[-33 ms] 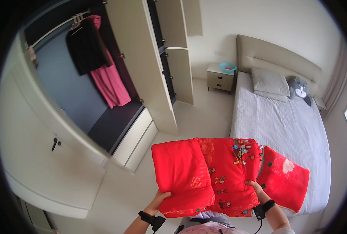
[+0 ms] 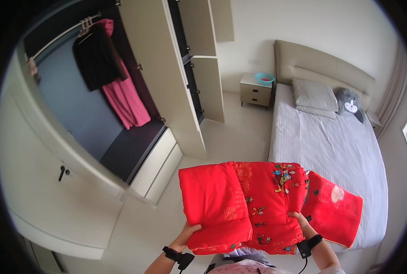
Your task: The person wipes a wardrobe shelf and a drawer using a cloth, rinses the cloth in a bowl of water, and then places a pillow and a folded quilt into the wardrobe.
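Observation:
A thick red folded quilt (image 2: 217, 196) is held up in front of my body by both hands. Gold embroidery marks its left part, and small colourful figures decorate the right. My left hand (image 2: 188, 233) grips the lower left edge, its thumb on top and the other fingers hidden underneath. At the lower right, my right hand (image 2: 298, 219) is closed on the quilt the same way. Just right of the quilt, a flatter folded red cloth (image 2: 331, 214) with a pale pink heart lies on the bed's near end.
Bed (image 2: 331, 146) on the right, with grey pillows (image 2: 314, 95) and a grey plush toy (image 2: 349, 102). A blue basin (image 2: 264, 78) stands on the nightstand (image 2: 255, 95). To the left is a wardrobe (image 2: 132, 155) with open doors and hanging clothes (image 2: 98, 57). A white door (image 2: 48, 192) stands nearer.
The room has shifted slightly leftward in the view. Both hands keep their hold on the quilt, which stays almost in the same place.

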The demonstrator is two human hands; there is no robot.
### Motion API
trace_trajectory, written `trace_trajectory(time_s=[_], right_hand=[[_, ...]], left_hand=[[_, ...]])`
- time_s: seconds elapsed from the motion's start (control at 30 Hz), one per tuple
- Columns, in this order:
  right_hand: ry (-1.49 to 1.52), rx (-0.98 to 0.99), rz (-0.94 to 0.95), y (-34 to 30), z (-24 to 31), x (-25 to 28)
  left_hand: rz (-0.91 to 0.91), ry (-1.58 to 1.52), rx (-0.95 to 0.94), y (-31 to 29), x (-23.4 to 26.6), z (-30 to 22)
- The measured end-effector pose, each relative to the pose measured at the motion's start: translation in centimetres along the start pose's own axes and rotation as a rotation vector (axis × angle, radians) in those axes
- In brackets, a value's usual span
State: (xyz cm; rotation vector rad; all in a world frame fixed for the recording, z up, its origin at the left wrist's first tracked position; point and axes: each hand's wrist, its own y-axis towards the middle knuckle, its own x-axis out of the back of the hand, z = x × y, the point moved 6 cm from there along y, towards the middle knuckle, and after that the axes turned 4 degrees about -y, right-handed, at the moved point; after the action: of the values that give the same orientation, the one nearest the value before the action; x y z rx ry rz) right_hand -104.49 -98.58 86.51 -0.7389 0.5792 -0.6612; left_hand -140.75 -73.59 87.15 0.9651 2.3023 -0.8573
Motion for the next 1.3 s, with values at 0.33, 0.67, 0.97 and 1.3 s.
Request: trace_trajectory(time_s=[0.33, 0.67, 0.97, 1.3], right_hand=[[0.106, 0.045, -0.025, 10.1, 12.8, -13.7], [0.074, 0.005, -0.073, 19.7, 13.9, -6.2], [0.014, 0.062, -0.139, 40.5, 19.4, -6.9], [0.11, -0.023, -0.21, 55.5, 10.8, -14.2]], left_hand=[[0.135, 0.164, 0.091, 16.6, 3.3, -21.3], [0.134, 0.146, 0.035, 27.0, 2.7, -13.2], [0.092, 0.097, 0.042, 49.0, 11.9, -7.9], [0.047, 0.12, 0.0, 57.4, 32.1, -6.6]])
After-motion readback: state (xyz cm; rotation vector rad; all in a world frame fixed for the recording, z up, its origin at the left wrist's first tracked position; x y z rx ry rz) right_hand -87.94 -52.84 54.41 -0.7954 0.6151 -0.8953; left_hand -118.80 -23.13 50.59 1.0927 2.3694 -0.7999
